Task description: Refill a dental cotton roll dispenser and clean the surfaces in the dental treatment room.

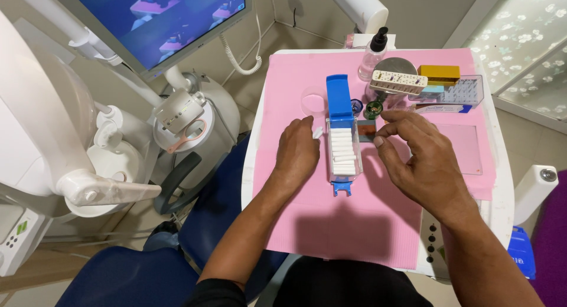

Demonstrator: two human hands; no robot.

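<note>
A clear box with a blue lid (343, 143) lies open on the pink sheet (331, 224), filled with several white cotton rolls. My left hand (296, 155) rests just left of the box and pinches one white cotton roll (318, 132) at its fingertips. My right hand (418, 160) hovers to the right of the box, fingers spread and curled, holding nothing that I can see. Its fingertips are near a small dark block (366, 130) beside the box.
At the tray's far end stand a pump bottle (372, 53), a round metal lid (394, 67), a white perforated holder (398, 82), a yellow box (439, 73), a clear bur case (463, 91) and a glass slab (463, 147). A monitor (159, 17) and dental unit (189, 118) sit left.
</note>
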